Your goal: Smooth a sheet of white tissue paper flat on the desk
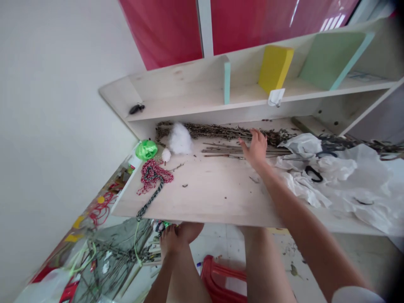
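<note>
The right hand [256, 152] is over the bench [205, 191], its thumb spread apart from the other fingers [259, 136]. Thin sticks [221, 150] lie beneath the hand, showing on either side of it. A bundle of dried stems [211, 131] runs along the fingertips; I cannot tell whether they touch. The left hand [170, 240] is beside the knee [191, 231], its finger state unclear.

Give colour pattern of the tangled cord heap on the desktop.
The tangled cord heap is flecked red and white; shows best in the head view.
</note>
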Demonstrator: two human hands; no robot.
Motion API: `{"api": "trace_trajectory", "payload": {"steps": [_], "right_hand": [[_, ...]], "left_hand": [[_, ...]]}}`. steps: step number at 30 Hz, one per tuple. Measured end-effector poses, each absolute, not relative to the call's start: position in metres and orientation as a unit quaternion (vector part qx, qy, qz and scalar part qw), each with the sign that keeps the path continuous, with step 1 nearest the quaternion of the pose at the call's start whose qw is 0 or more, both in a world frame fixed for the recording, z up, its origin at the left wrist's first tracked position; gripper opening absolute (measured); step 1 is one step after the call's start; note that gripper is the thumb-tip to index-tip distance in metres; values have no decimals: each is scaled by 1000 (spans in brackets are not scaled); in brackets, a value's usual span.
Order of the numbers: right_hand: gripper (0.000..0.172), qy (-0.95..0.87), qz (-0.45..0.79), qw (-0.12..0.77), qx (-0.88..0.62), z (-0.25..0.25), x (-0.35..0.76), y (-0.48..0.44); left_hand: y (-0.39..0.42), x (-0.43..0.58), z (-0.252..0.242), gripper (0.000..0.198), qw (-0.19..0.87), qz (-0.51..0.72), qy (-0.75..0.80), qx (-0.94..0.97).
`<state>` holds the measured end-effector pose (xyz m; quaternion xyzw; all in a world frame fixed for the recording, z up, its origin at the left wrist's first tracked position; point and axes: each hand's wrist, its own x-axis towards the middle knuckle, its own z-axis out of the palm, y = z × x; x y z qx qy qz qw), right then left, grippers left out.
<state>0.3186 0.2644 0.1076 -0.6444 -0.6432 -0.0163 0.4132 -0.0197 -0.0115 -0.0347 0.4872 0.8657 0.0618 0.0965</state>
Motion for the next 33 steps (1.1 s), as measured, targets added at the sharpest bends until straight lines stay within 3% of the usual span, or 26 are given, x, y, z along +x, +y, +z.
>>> {"api": "trace_trajectory", "payload": {"steps": [6,12,20,26,33], "right_hand": [[46,-705,-30,336,-624,87,320,267],[43,-711,-20,313,-629,83,321,268],[42,-709,-14,300,-638,89,318,267],[41,-706,-12,295,-643,97,318,262],[39,-703,-27,431,-565,130,325,260]], "left_hand": [[-14,-25,-34,32,89,90,861,492],[-30,-7,-19,18,-24,259,801,540],[29,83,105,28,-183,542,510,643],[170,163,140,25,-140,623,374,673],[231,193,114,18,-68,608,424,668]]}}
